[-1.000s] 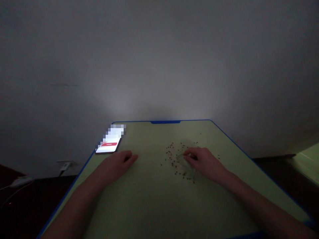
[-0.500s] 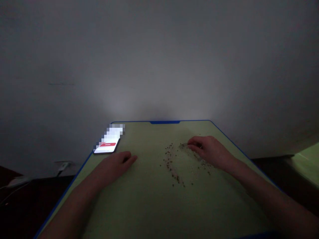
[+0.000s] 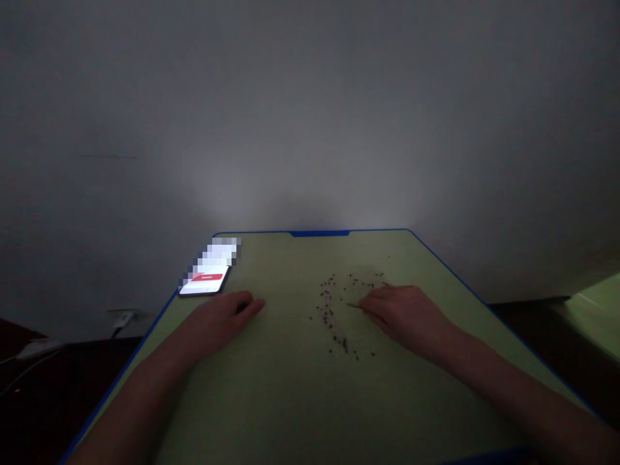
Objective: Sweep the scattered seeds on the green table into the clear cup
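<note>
My right hand (image 3: 404, 313) is closed in a pinch over the right part of the tabletop. A thin, pointed stick-like thing (image 3: 353, 305) juts left from its fingertips; the rest of it is hidden in the hand. Left of and beyond these fingers, many small dark seed-like bits (image 3: 332, 320) lie scattered in a rough arc. My left hand (image 3: 220, 320) rests on the tabletop at the left, fingers loosely curled and thumb stretched forward, with nothing visible in it. A phone (image 3: 203, 284) with a lit screen lies just beyond that hand.
The pale table (image 3: 290, 400) has a blue rim and a blue tab (image 3: 320, 233) at its far edge. Behind it stands a grey wall (image 3: 310, 116). A plug in a wall socket (image 3: 123, 319) and a cable show at lower left. The room is dim.
My right hand has come slightly nearer and turned, so the thin tip now shows past its fingers. Dark bits near it lie differently. My left hand keeps its pose.
</note>
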The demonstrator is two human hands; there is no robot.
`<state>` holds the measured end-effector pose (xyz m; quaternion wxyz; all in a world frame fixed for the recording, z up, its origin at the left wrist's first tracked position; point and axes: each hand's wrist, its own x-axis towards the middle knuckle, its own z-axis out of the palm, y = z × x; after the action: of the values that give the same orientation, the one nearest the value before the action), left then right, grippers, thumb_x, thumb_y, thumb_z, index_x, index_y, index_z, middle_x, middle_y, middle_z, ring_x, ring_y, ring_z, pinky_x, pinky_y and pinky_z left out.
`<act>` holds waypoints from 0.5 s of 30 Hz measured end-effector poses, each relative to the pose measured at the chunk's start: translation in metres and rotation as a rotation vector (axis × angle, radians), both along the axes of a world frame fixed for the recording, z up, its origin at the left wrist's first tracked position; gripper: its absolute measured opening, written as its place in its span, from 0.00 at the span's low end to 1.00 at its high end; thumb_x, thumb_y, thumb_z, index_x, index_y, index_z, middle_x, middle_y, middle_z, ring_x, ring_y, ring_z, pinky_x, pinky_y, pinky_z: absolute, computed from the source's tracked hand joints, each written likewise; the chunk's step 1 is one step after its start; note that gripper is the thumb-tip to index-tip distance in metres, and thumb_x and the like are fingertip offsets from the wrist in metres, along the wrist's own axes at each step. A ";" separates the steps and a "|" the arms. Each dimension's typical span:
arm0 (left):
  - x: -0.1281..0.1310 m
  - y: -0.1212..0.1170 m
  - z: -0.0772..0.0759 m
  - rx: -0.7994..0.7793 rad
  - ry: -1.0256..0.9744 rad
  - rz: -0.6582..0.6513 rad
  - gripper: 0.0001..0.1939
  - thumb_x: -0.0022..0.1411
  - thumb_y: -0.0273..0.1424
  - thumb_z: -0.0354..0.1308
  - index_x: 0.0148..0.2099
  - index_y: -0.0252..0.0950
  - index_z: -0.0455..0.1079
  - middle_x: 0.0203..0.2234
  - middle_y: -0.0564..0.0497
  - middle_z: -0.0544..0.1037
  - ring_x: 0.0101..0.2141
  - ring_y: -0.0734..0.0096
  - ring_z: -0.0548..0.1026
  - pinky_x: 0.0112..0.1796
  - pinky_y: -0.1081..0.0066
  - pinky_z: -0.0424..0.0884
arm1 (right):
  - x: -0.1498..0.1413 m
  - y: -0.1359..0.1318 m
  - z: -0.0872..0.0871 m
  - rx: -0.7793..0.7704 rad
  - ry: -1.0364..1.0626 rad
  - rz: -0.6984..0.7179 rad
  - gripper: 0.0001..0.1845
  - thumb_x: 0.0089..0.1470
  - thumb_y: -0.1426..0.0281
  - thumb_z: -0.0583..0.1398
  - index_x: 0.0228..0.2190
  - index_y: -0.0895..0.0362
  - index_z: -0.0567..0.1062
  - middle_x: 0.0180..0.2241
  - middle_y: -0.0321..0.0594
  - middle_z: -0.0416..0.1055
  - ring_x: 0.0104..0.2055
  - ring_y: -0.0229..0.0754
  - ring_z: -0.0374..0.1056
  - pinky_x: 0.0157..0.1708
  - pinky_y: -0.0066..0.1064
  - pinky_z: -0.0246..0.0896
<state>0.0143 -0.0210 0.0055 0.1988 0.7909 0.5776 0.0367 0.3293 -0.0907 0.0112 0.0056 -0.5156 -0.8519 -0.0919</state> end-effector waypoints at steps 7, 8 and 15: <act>0.001 -0.001 0.003 0.002 0.006 -0.021 0.25 0.59 0.52 0.40 0.31 0.38 0.67 0.25 0.50 0.73 0.27 0.65 0.71 0.28 0.68 0.59 | 0.022 -0.045 0.000 -0.027 -0.022 0.137 0.12 0.55 0.79 0.54 0.35 0.55 0.75 0.32 0.39 0.76 0.31 0.44 0.70 0.32 0.35 0.62; 0.001 -0.001 0.003 -0.004 0.000 -0.018 0.25 0.59 0.52 0.40 0.31 0.38 0.67 0.25 0.50 0.73 0.28 0.64 0.71 0.29 0.68 0.59 | 0.025 -0.046 0.002 -0.007 -0.015 0.127 0.13 0.55 0.79 0.53 0.35 0.55 0.75 0.31 0.39 0.76 0.31 0.44 0.70 0.32 0.36 0.62; 0.002 0.000 0.005 -0.013 0.018 0.018 0.25 0.58 0.52 0.40 0.32 0.37 0.68 0.26 0.49 0.74 0.28 0.63 0.71 0.29 0.68 0.60 | 0.032 -0.045 0.012 0.092 0.132 0.084 0.14 0.56 0.77 0.52 0.34 0.56 0.77 0.30 0.41 0.76 0.31 0.45 0.71 0.33 0.37 0.64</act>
<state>0.0166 -0.0205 0.0102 0.1981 0.7848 0.5866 0.0275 0.3611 -0.1360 0.0229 0.0893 -0.4838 -0.8653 -0.0962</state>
